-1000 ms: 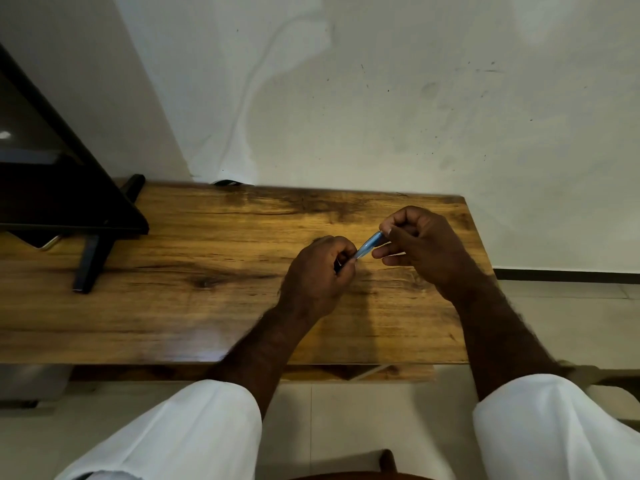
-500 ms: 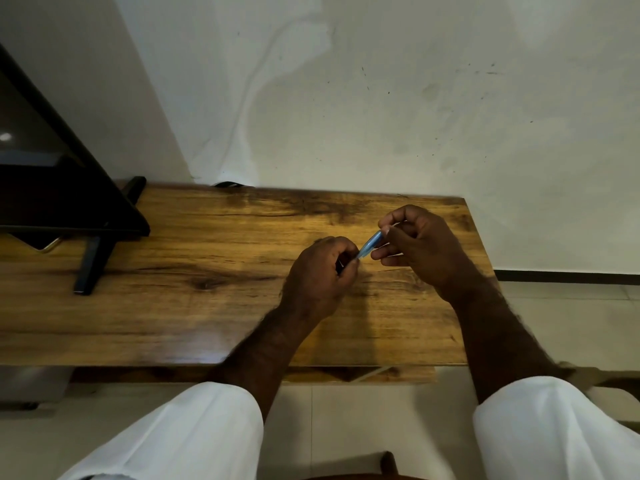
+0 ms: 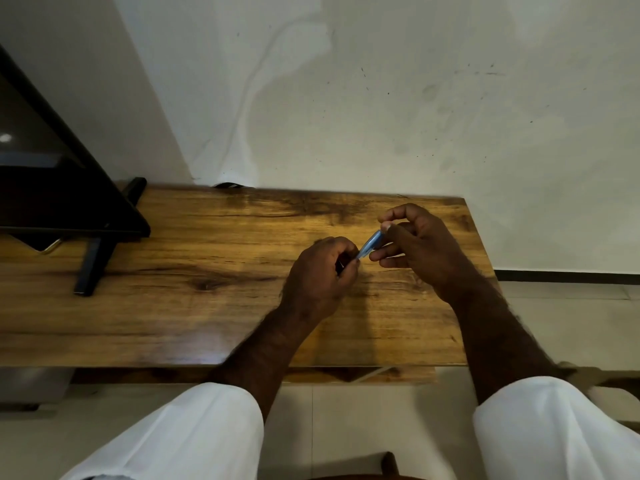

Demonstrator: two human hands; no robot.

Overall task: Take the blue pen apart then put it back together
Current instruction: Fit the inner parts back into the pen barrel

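Blue pen (image 3: pixel 371 247) slants between both hands — left hand (image 3: pixel 320 271) seemingly fisted round it, right hand (image 3: pixel 419 245) pinching.

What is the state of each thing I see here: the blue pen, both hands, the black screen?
blue pen: held above the table, slanted, one end in each hand; whether joined or apart, cannot tell.
left hand: fingers curled round the pen's lower end.
right hand: pinches the pen's upper end.
black screen: dark, shows no picture.

Dim, soft light; wide-angle bending; slight blur.
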